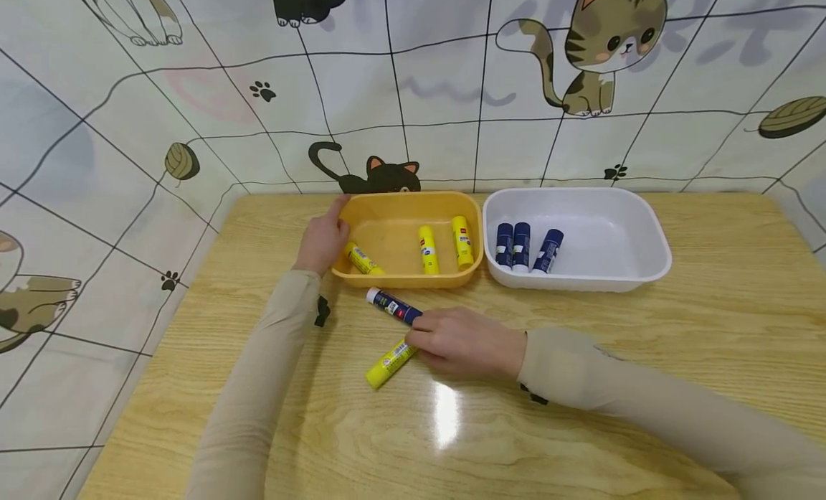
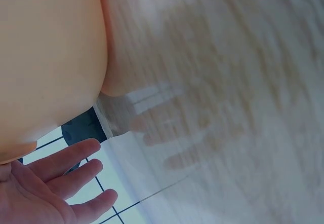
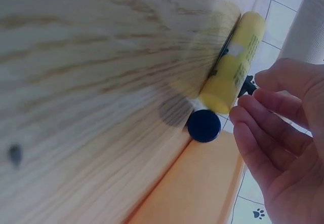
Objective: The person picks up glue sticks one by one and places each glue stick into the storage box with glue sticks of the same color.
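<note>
My left hand rests against the left end of the yellow-orange bin, fingers extended in the left wrist view; the thumb's contact is partly hidden. Three yellow glue sticks lie inside this bin. On the table before it are a dark blue glue stick with a white end and another yellow glue stick. My right hand is beside their near ends, covering part of both in the head view. From the right wrist, its loosely bent fingers appear just off the sticks, gripping nothing.
A white bin stands right beside the yellow-orange one, with three dark blue glue sticks at its left side. Both bins sit at the back of the wooden table, near a cat-patterned wall covering.
</note>
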Demonstrator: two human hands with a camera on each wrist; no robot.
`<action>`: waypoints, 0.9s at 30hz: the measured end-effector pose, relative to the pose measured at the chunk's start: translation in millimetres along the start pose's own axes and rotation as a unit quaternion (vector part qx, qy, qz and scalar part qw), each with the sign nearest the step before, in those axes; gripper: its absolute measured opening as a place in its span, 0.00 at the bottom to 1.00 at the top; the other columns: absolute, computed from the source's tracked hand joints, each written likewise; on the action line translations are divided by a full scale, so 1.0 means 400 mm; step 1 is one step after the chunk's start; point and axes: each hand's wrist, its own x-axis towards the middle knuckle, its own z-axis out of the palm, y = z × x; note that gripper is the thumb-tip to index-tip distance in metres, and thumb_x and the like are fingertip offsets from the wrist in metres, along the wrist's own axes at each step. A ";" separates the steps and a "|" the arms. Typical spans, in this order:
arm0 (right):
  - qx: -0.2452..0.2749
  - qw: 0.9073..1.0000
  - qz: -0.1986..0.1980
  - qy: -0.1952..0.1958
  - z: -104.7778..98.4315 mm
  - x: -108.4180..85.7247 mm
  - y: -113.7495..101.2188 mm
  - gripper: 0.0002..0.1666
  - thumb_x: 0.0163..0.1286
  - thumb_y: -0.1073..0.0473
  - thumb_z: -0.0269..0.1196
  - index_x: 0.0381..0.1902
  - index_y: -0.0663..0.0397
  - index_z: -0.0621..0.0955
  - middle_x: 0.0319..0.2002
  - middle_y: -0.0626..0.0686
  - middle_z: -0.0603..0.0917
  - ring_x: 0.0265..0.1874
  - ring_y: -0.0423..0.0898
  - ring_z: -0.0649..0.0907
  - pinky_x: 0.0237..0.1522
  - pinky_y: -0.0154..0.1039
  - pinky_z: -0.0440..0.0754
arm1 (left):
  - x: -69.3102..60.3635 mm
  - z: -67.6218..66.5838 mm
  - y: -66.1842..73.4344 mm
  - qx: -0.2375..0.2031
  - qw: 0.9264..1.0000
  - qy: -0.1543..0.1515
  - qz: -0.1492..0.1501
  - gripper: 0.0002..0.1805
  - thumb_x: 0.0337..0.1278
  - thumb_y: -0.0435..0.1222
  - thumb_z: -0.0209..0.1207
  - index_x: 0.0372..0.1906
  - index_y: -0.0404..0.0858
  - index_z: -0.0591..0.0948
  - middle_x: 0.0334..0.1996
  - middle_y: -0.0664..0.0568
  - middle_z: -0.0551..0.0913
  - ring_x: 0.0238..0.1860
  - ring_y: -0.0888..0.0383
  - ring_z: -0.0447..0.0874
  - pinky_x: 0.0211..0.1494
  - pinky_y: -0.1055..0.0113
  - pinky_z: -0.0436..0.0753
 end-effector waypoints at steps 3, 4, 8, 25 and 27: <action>-0.007 1.000 -0.008 0.009 0.006 0.010 -0.004 0.08 0.66 0.61 0.62 0.43 0.51 0.81 0.38 0.47 0.81 0.38 0.42 0.78 0.43 0.35 0.78 | 0.000 0.001 0.001 0.004 1.000 0.001 0.001 0.28 0.68 0.33 0.45 0.72 0.45 0.63 0.19 0.43 0.72 0.20 0.48 0.69 0.26 0.60 0.70; -0.012 1.000 -0.012 0.012 0.009 0.013 -0.005 0.08 0.66 0.61 0.62 0.43 0.51 0.81 0.39 0.47 0.81 0.40 0.42 0.79 0.44 0.35 0.77 | -0.001 0.000 0.001 0.005 1.000 0.001 0.001 0.28 0.68 0.33 0.45 0.72 0.45 0.63 0.19 0.43 0.72 0.20 0.48 0.69 0.26 0.60 0.70; -0.031 0.999 -0.022 0.016 0.016 0.026 -0.009 0.10 0.66 0.61 0.62 0.45 0.51 0.81 0.43 0.48 0.81 0.45 0.44 0.78 0.50 0.36 0.76 | -0.003 -0.002 0.004 0.006 1.000 0.000 0.003 0.28 0.68 0.32 0.45 0.72 0.45 0.63 0.19 0.43 0.72 0.20 0.48 0.68 0.26 0.60 0.70; -0.050 0.998 -0.010 -0.034 0.045 0.072 -0.018 0.12 0.68 0.59 0.61 0.49 0.48 0.78 0.45 0.48 0.79 0.44 0.45 0.78 0.46 0.37 0.77 | -0.004 -0.004 0.005 -0.002 1.000 -0.004 -0.001 0.28 0.69 0.33 0.46 0.72 0.44 0.62 0.21 0.43 0.73 0.22 0.48 0.69 0.28 0.60 0.71; -0.051 0.998 -0.004 -0.040 0.047 0.077 -0.023 0.12 0.69 0.59 0.61 0.50 0.48 0.78 0.45 0.48 0.79 0.45 0.45 0.78 0.46 0.38 0.77 | -0.003 -0.004 0.005 -0.003 1.000 -0.004 -0.001 0.28 0.69 0.33 0.46 0.72 0.44 0.62 0.21 0.43 0.73 0.22 0.48 0.69 0.29 0.60 0.71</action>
